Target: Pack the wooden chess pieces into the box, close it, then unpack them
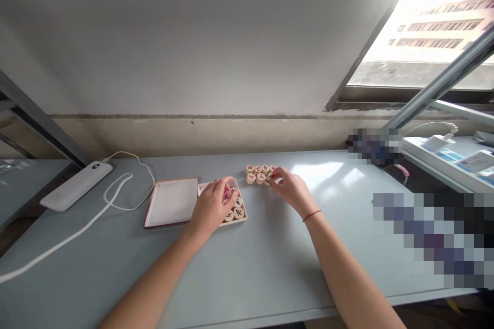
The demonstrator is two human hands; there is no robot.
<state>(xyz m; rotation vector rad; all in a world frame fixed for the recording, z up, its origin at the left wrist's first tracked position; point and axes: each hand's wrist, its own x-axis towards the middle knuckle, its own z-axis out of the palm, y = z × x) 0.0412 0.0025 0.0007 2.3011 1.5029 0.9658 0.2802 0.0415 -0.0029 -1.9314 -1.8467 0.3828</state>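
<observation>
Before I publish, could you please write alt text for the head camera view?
A person's right hand touches the right end of two rows of round, character-marked pieces on a grey table, while the left hand is over an open box of more. A lid lies left of the box.

A grey desk (270, 262) bears pieces (261, 177), box (236, 221), lid (173, 203) and cable (77, 235)

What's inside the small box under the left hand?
Round pieces marked with characters show at right in the box; the left hand covers much of the rest, hiding whatever lies beneath.
</observation>
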